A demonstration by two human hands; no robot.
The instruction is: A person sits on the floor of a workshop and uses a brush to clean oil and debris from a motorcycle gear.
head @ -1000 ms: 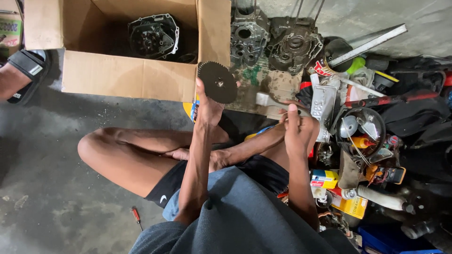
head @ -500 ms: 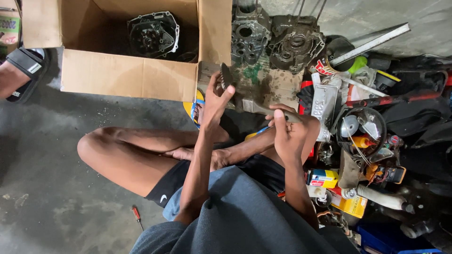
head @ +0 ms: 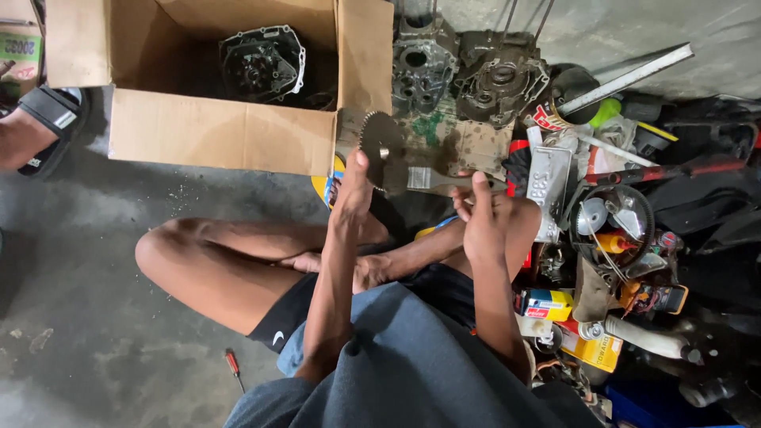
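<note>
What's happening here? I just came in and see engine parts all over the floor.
A person sits cross-legged on the grey concrete floor. Their left hand holds up a dark, round toothed metal gear, while the right hand holds a flat paintbrush with its bristles against the gear. An open brown cardboard box ahead holds a dark engine cover, with grey engine casings beside it. A small red-handled screwdriver lies apart on the floor.
</note>
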